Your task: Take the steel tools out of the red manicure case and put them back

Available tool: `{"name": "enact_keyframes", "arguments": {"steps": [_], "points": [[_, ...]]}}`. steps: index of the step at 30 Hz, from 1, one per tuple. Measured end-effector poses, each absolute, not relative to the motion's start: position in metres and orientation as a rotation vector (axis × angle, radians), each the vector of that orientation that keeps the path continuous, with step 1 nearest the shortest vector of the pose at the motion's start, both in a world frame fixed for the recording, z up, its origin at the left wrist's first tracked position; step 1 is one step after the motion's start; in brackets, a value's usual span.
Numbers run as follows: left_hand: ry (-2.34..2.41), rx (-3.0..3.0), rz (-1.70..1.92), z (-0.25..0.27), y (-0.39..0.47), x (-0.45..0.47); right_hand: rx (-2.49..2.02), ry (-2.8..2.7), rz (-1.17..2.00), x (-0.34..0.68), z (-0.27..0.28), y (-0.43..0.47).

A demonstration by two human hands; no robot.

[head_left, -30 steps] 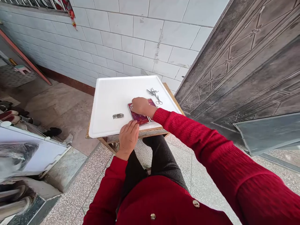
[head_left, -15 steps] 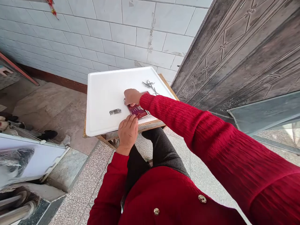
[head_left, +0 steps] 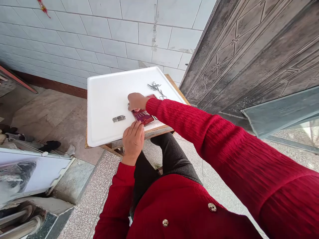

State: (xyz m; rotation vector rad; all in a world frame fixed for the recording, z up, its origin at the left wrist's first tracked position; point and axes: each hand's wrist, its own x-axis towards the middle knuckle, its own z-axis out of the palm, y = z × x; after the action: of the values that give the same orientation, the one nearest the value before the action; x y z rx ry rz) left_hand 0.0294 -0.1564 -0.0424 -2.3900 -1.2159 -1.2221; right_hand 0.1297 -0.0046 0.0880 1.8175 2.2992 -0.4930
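Observation:
A dark red manicure case [head_left: 143, 118] lies unfolded on the white board [head_left: 104, 99], slim metal tools in its near half. My left hand [head_left: 133, 137] rests with outstretched fingers on the case's near left edge. Over the case's left side, my right hand [head_left: 136, 101] is closed, its fingertips turned down; what they pinch is hidden. To the left, some nail clippers [head_left: 119, 119] lie side by side. Beyond the case are small scissors [head_left: 162, 95] and a few other silvery metal tools [head_left: 154, 86]. My right sleeve covers part of the case.
The board sits on a wooden table [head_left: 171, 84] close to a tiled wall [head_left: 114, 36]. A carved dark metal door [head_left: 231, 49] stands at the right, with a glass pane [head_left: 281, 111] near it. At lower left are pipes [head_left: 22, 220] and a white panel [head_left: 40, 176].
The view has shifted slightly, so the board appears a little further left. My right hand stays at the case's left side, and my left hand still rests on its near edge.

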Motion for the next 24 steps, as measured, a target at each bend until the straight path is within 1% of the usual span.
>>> {"name": "enact_keyframes", "arguments": {"steps": [3, 7, 14, 24], "points": [[-1.217, -2.379, -1.208, -0.042, -0.156, 0.029, 1.786, 2.331, -0.418, 0.130, 0.084, -0.003], [-1.224, -2.399, -1.227, -0.043, -0.156, 0.028, 1.786, 2.347, -0.492, 0.133, 0.083, -0.003], [-1.219, -2.434, -1.218, -0.042, -0.156, 0.026, 1.937, 2.328, -0.628, 0.139, 0.094, -0.004], [-1.172, -2.386, -1.229, -0.042, -0.158, 0.026, 1.917, 2.442, -0.662, 0.151, 0.079, 0.008]]}}
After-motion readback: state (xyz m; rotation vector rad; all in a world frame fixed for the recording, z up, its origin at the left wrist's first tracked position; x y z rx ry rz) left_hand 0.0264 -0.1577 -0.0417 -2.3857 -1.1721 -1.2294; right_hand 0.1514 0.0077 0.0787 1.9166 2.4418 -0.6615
